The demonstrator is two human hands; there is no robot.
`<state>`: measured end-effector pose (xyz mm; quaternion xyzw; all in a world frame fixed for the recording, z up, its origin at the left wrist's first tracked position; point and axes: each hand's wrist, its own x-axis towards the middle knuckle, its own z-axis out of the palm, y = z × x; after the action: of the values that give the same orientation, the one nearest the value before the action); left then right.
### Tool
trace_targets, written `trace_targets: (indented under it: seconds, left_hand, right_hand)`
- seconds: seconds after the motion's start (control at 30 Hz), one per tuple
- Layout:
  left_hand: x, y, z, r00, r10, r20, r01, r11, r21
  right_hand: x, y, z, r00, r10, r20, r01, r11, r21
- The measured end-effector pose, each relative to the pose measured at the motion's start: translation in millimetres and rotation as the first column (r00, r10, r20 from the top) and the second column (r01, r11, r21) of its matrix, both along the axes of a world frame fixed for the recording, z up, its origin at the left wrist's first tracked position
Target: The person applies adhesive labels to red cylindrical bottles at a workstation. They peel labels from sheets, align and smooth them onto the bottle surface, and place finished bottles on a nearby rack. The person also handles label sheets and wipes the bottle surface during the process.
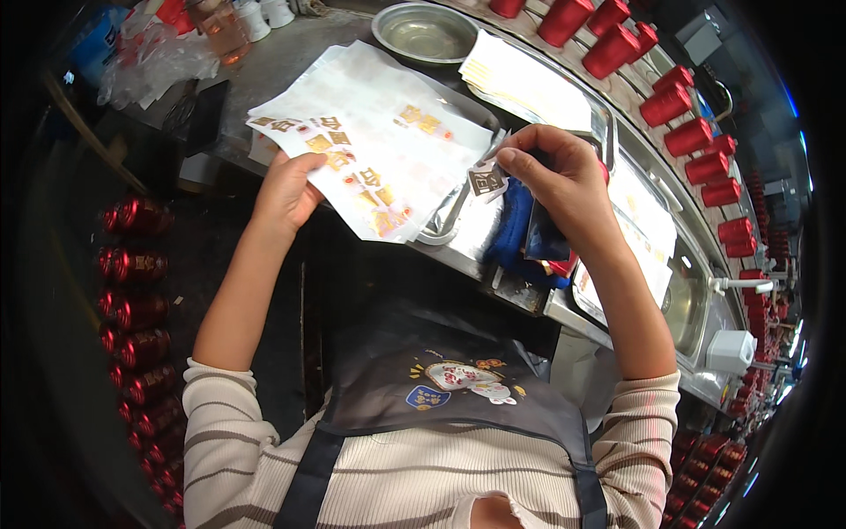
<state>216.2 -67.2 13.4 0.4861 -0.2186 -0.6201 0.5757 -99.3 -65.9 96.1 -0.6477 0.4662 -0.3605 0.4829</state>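
Note:
My left hand (289,189) grips the near left edge of a large white decal sheet (379,115), thumb on top and fingers underneath. Gold printed decals are scattered across the sheet, mostly toward its left and near sides. Between the thumb and fingertips of my right hand (568,172) is a small cut decal (486,182) with dark gold marks, just off the sheet's right edge. Part of a metal tray (441,231) shows beneath the sheet, and a blue cloth (511,225) lies below my right hand.
A metal bowl of liquid (425,37) stands beyond the sheet, next to more white sheets (529,84). Red cups (612,51) line the far right side. More red containers (141,264) are stacked at left. A crumpled plastic bag (163,66) lies far left.

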Motion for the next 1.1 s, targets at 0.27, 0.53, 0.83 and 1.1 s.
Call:
trace_targets:
  seconds: [0.27, 0.53, 0.83, 1.1]
  left_hand:
    - [-5.0, 2.9, 10.6, 0.999, -0.002, -0.033, 0.002, 1.0, 0.019]
    - [-0.7, 3.0, 2.7, 0.996, -0.014, -0.09, 0.013, 1.0, -0.018]
    - [-1.2, 5.8, 15.3, 0.995, 0.007, -0.104, -0.002, 0.999, 0.048]
    - [-7.3, 2.4, 12.2, 0.996, 0.007, -0.084, -0.003, 0.999, 0.052]
  right_hand:
    - [59.6, -50.6, -26.5, 0.696, -0.209, -0.687, -0.285, 0.797, -0.532]
    - [110.4, -26.1, -57.0, 0.229, 0.149, -0.962, -0.666, 0.745, -0.043]
    - [89.6, -42.7, -44.8, 0.256, 0.187, -0.948, -0.427, 0.902, 0.062]
    - [92.6, -38.3, -60.1, 0.361, 0.182, -0.915, -0.397, 0.917, 0.026]
